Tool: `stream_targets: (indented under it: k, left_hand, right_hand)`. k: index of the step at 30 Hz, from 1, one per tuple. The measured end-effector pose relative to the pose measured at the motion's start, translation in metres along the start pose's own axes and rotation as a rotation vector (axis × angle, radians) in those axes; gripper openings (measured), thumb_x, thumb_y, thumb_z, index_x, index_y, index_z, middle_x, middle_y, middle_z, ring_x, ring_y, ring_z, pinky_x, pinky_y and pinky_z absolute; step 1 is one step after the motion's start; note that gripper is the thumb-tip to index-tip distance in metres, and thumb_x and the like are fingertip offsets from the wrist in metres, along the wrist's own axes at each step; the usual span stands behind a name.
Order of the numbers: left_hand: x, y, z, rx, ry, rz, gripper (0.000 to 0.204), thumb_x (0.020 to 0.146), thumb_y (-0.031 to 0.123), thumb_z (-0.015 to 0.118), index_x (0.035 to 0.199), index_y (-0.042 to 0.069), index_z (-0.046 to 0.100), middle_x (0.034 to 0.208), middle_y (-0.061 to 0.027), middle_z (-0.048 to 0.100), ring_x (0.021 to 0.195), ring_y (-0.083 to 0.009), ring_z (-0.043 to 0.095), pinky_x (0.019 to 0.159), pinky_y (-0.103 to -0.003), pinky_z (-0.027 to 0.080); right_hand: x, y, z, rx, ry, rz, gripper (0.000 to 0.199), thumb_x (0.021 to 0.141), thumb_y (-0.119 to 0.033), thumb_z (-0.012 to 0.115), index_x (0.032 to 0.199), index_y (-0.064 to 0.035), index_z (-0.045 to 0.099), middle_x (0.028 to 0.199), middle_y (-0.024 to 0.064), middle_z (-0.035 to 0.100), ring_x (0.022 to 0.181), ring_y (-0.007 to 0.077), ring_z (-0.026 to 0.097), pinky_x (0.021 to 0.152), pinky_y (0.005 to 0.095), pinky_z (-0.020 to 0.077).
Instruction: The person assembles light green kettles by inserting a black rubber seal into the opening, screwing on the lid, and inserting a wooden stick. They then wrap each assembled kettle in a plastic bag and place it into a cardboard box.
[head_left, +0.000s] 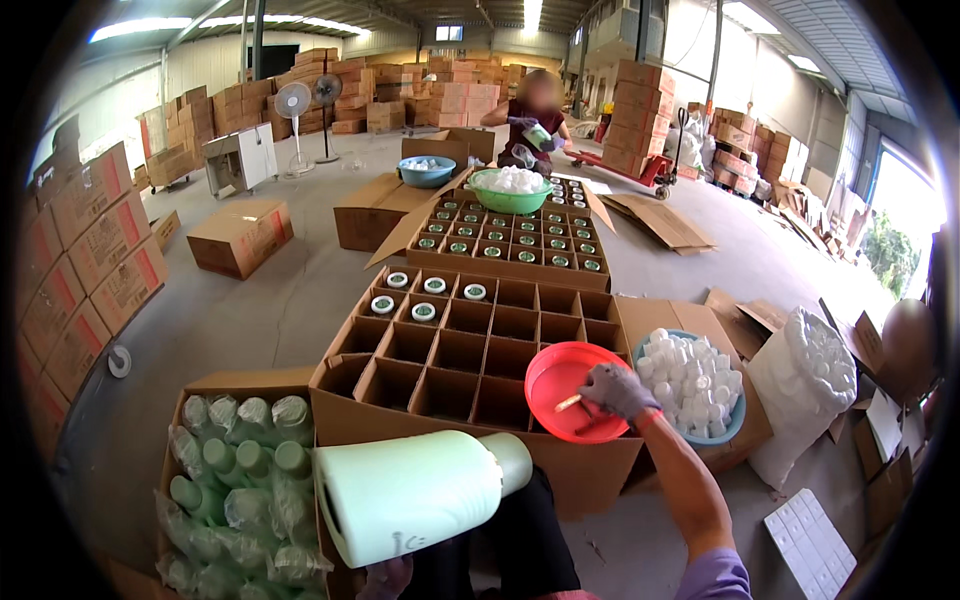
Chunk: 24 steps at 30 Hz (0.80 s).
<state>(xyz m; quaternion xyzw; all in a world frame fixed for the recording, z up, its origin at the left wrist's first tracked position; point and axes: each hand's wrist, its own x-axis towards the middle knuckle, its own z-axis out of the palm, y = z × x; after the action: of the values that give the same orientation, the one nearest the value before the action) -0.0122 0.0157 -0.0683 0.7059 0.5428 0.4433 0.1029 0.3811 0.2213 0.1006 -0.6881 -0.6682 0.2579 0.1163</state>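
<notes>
A pale green thermos flask (415,495) lies tilted on its side across my lap, its narrower cap end to the right and a dark opening at its left end. My left hand (388,577), gloved, supports it from below; its fingers are mostly hidden. Over a red basin (570,365), my right hand (617,390) in a grey glove is closed on a short wooden stick (568,403). The basin rests on the front right corner of a divided carton (345,400). Several flasks with white-rimmed tops (424,312) stand in that carton's far left cells.
At left, an open carton holds several green flasks (240,460), many in plastic. A blue basin of white caps (690,385) and a white sack (808,390) stand at right. Beyond are a filled carton (500,262), a green basin (510,195) and another person (535,120).
</notes>
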Motion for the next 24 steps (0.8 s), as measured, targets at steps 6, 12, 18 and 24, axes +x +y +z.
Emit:
stream_targets:
  k: [6,12,18,24]
  left_hand:
    - [-0.006,-0.011,0.024,-0.885,-0.026,-0.496,0.041,0.106,0.030,0.043,0.133,0.001,0.056,0.128,-0.0174,0.061,0.117,-0.0318,0.059,0.102,-0.045,0.047]
    - [0.028,0.016,0.008,-0.429,-0.068,0.151,0.037,0.093,0.026,0.059,0.127,0.014,0.062,0.121,-0.0079,0.062,0.119,-0.0297,0.055,0.103,-0.047,0.046]
    - [0.029,0.030,-0.070,0.182,-0.680,0.641,0.050,0.087,0.020,0.058,0.136,0.016,0.058,0.119,-0.0042,0.064,0.115,-0.0232,0.059,0.105,-0.047,0.044]
    - [0.017,-0.016,-0.124,-0.753,-0.306,-0.547,0.031,0.097,0.004,0.056,0.127,0.003,0.064,0.121,-0.0083,0.068,0.116,-0.0161,0.061,0.097,-0.031,0.050]
  right_hand:
    - [-0.038,-0.077,0.023,0.964,-0.128,-0.600,0.050,0.101,-0.039,0.055,0.138,-0.0064,0.051,0.129,0.0087,0.058,0.119,0.0199,0.055,0.099,0.0338,0.0487]
    - [-0.049,-0.078,0.088,1.051,-0.365,-0.419,0.059,0.101,-0.047,0.051,0.141,-0.0038,0.048,0.134,0.0082,0.056,0.125,0.0181,0.050,0.106,0.0313,0.0411]
    - [-0.079,-0.052,0.113,0.783,-0.453,-0.433,0.040,0.087,-0.033,0.073,0.106,0.0013,0.064,0.116,0.0130,0.064,0.110,0.0212,0.059,0.099,0.0345,0.0460]
    - [-0.094,-0.124,0.100,0.760,-0.069,-0.518,0.015,0.084,-0.007,0.054,0.078,0.0030,0.063,0.089,0.0123,0.066,0.081,0.0233,0.062,0.080,0.0320,0.0500]
